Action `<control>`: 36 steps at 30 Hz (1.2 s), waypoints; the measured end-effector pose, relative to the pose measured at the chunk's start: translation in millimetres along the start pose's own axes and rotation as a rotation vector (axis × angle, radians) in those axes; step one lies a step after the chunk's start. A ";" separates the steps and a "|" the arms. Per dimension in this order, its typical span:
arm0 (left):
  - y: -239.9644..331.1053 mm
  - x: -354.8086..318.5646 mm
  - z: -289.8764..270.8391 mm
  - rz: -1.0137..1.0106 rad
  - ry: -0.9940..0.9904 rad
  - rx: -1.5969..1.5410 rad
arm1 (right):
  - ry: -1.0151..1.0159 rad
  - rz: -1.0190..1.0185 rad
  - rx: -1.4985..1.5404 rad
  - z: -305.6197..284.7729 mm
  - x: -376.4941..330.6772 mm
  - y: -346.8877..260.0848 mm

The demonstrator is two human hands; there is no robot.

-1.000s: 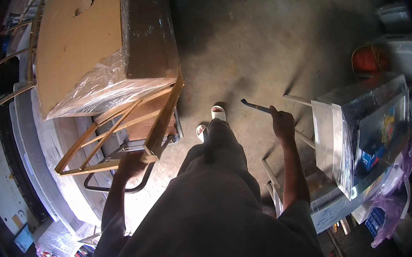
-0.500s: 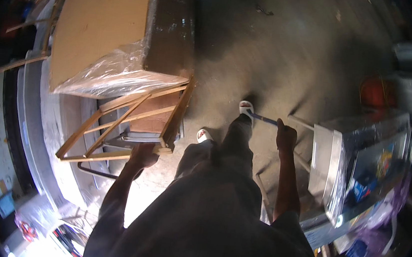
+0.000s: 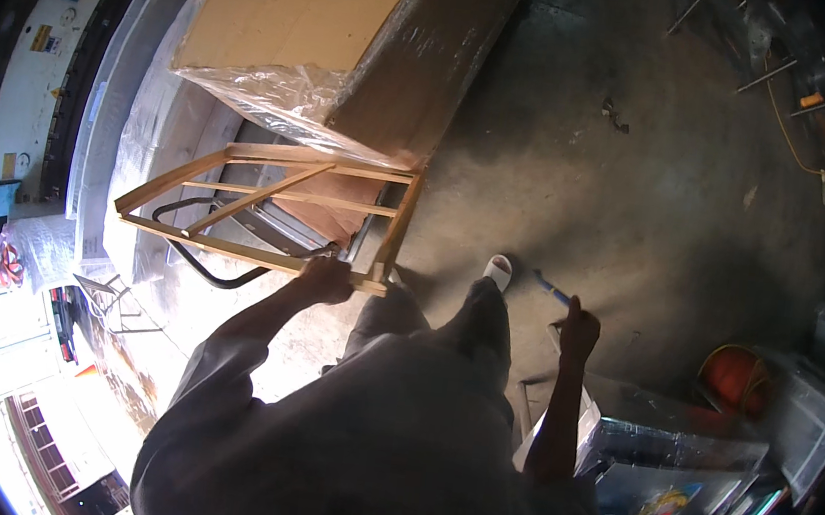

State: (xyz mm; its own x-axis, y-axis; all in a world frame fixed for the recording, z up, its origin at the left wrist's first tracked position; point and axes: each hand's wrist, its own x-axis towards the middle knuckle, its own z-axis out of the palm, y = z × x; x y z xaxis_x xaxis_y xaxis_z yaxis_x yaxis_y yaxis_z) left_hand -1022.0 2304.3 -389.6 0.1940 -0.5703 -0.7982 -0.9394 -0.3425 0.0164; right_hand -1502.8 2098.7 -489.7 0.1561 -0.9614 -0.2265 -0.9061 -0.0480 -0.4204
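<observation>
My left hand (image 3: 326,279) is closed around the near rail of a wooden frame (image 3: 303,264), close to its right corner. This light frame is built of thin strips with a diagonal brace, and it is held tilted in front of a large cardboard box (image 3: 297,19). My right hand (image 3: 578,331) is closed on a thin blue stick-like tool (image 3: 552,288), held out over the floor to the right of my feet. The far end of the tool is too small and dark to name.
Clear film wraps the box's lower edge. A dark curved metal tube (image 3: 219,282) lies below the frame. Film-wrapped goods (image 3: 673,456) stand at the right, near a red round object (image 3: 733,380). An orange cord (image 3: 795,157) runs across the far right floor.
The view has turned, and surroundings have shifted with my steps. My left hand still holds the wooden frame, now lying more level across the view. The blue tool stays in my right hand.
</observation>
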 end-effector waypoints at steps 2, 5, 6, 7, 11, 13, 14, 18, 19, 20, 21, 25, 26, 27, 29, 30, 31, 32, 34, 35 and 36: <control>-22.9 -14.1 18.7 0.019 -0.022 0.011 | 0.030 -0.069 -0.096 -26.7 20.0 -15.8; -67.5 -39.6 36.7 0.107 -0.021 0.052 | 0.105 -0.131 -0.063 -60.2 29.4 -34.0; -79.7 -39.0 35.7 0.134 -0.011 0.060 | 0.110 -0.134 -0.019 -67.8 28.6 -35.9; -91.1 -38.5 31.6 0.156 -0.027 0.078 | 0.117 -0.190 -0.007 -72.9 27.4 -35.8; -124.5 -37.6 3.1 0.212 0.078 0.008 | 0.293 -0.066 0.033 -70.4 17.7 -22.8; -155.9 -46.6 -15.1 0.308 0.129 0.005 | 0.250 0.053 0.099 -61.3 6.3 -18.6; -175.2 -50.0 -20.5 0.288 0.093 -0.001 | 0.235 0.144 0.106 -55.6 -2.8 -19.8; -249.4 -48.4 -1.5 0.373 0.088 0.064 | 0.334 -0.017 -0.056 -29.5 -58.7 -59.2; -253.2 -53.4 22.4 0.375 0.098 0.168 | 0.318 -0.022 -0.125 -24.6 -74.5 -75.6; -253.5 -54.6 45.0 0.392 0.060 0.210 | 0.300 -0.030 -0.199 -20.2 -88.8 -92.8; -251.5 -60.1 65.5 0.359 0.014 0.143 | 0.193 0.171 -0.184 -15.4 -100.2 -110.2; -254.9 -67.7 88.3 0.352 0.096 0.000 | 0.155 -0.033 -0.173 19.7 -112.6 -165.7; -257.8 -67.0 80.6 0.364 0.099 -0.019 | 0.147 -0.051 -0.152 31.7 -109.7 -173.1; -261.0 -66.6 71.2 0.371 0.108 -0.016 | 0.096 -0.082 -0.182 44.5 -105.2 -178.2; -261.5 -67.1 53.1 0.385 0.222 -0.126 | 0.065 -0.252 -0.240 70.6 -94.1 -184.2; -254.6 -63.2 45.9 0.398 0.194 -0.105 | 0.082 -0.288 -0.231 82.6 -88.3 -186.6; -247.3 -61.1 41.2 0.412 0.198 -0.071 | 0.101 -0.338 -0.247 92.8 -83.1 -189.3; -234.2 -59.0 40.4 0.388 0.187 -0.085 | 0.117 -0.417 -0.312 100.6 -78.5 -192.3; -200.1 -54.1 44.8 0.321 0.114 -0.072 | 0.139 -0.396 -0.096 107.5 -70.5 -199.0; -184.9 -55.5 48.2 0.323 0.090 -0.049 | 0.151 -0.401 -0.040 106.7 -66.0 -202.5; -171.9 -57.5 51.2 0.319 0.084 -0.071 | 0.122 -0.262 0.138 103.5 -60.5 -205.7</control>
State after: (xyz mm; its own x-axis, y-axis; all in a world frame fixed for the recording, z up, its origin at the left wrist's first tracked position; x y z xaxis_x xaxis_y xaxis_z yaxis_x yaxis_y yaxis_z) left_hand -886.1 2434.2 -377.4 -0.0814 -0.7156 -0.6938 -0.9352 -0.1860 0.3015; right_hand -1285.2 2194.8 -480.4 0.3213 -0.9469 0.0086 -0.7781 -0.2692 -0.5676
